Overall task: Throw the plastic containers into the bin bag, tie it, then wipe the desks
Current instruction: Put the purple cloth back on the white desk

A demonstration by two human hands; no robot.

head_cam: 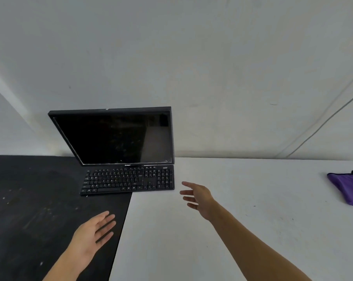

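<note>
- Left hand (pixel 94 234) nearest, over the black worktop (pixel 29 209), palm turned inward, fingers (pixel 106 220) spread loosely and holding nothing.
- Right hand (pixel 198 196) farther out above the white worktop (pixel 232 230), fingers (pixel 186 192) splayed wide and empty, pointing toward the keyboard (pixel 129 179).
- Purple cloth (pixel 348 188) lying flat on the white worktop at the right edge, well apart from both hands.
- Dark monitor (pixel 114 136) tilted behind the keyboard, against the wall.

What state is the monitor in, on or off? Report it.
Off, as far as shows: the monitor screen is black, with only faint reflections.
</note>
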